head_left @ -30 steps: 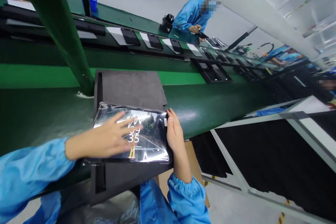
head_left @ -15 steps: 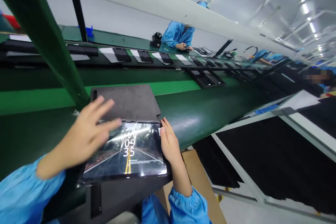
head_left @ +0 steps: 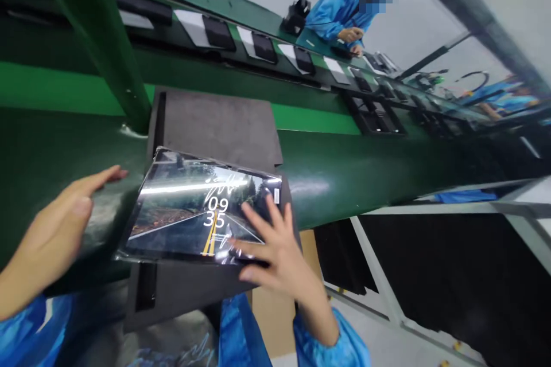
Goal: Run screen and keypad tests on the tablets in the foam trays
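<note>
A tablet [head_left: 181, 206] in clear plastic film lies flat on a dark grey foam tray [head_left: 219, 120]. Its lit screen shows a road scene and the time 09 35. Over the right part of the screen, my right hand [head_left: 275, 246] is spread with its fingers apart, fingertips on or just above the film. To the left of the tablet, my left hand [head_left: 60, 223] is held apart from it, fingers stretched out and holding nothing. Slots show at the tray's left side, and the tablet covers the tray's middle.
A green post [head_left: 99, 40] rises behind the tray's left corner. Beyond runs a line with several dark devices [head_left: 263, 47] beside white sheets. A black tray [head_left: 374, 113] stands farther right. Across the line a person in blue [head_left: 336, 6] works. Black panels in white frames [head_left: 451, 264] stand at right.
My left hand has moved off the tablet to the left. My right hand has gone from gripping the right edge to spreading over the screen. The view has tilted downward.
</note>
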A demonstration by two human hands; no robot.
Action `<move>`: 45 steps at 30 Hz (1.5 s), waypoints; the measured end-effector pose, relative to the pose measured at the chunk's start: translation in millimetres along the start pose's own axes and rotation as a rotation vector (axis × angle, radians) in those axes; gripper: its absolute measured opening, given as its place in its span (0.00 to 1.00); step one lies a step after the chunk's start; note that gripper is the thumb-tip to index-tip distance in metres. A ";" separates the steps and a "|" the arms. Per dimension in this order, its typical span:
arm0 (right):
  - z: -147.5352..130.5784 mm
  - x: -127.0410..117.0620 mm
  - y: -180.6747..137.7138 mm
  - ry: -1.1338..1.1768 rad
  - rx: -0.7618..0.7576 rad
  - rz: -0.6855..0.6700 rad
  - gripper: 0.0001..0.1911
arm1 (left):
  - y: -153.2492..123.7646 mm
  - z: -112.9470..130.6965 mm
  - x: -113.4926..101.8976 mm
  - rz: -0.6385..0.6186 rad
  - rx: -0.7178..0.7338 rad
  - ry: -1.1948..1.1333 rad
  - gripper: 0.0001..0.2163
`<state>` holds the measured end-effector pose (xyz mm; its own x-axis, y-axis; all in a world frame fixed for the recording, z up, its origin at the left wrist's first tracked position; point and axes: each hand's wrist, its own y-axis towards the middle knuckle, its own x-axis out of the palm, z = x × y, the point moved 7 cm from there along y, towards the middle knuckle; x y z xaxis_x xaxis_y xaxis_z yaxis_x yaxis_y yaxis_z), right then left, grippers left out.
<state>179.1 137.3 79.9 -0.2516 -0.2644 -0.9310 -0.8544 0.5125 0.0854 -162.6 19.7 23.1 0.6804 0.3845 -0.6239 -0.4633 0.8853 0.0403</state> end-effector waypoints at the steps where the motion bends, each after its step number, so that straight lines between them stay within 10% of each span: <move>1: 11.7 -6.7 1.9 -0.057 0.092 0.041 0.22 | -13.4 -2.8 9.1 -0.019 -0.065 -0.072 0.26; 4: 26.1 -27.4 8.6 -0.165 0.231 0.216 0.27 | -40.1 -15.9 26.6 -0.023 -0.203 -0.200 0.25; 8: -9.8 -4.6 25.1 -0.150 -0.160 -0.086 0.26 | -53.4 -33.0 36.7 -0.030 -0.314 -0.303 0.26; 11: -0.3 -20.3 34.0 -0.266 0.050 0.161 0.22 | -56.3 -33.5 41.2 -0.020 -0.326 -0.347 0.29; 15: -30.1 -10.3 37.0 -0.199 -0.362 0.049 0.28 | -58.9 -30.1 48.1 -0.029 -0.335 -0.403 0.30; 19: -16.3 -27.2 42.6 -0.285 -0.080 0.122 0.22 | -58.7 -25.9 52.7 -0.067 -0.313 -0.459 0.31; 29: -50.4 1.7 43.3 -0.246 -0.361 -0.060 0.24 | -47.1 -15.4 55.3 -0.093 -0.306 -0.568 0.37; 34: 7.3 -48.1 29.7 -0.241 0.225 0.358 0.26 | -43.0 -4.5 52.9 -0.147 -0.305 -0.661 0.45; 45: -55.9 13.8 15.0 0.221 -0.059 -0.052 0.26 | -38.3 -11.1 55.3 -0.114 -0.295 -0.699 0.41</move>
<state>137.3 95.7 88.2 -0.2946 -0.4646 -0.8351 -0.8922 0.4467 0.0663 -113.6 4.2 -21.7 0.8883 0.4581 0.0313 -0.4344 0.8605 -0.2660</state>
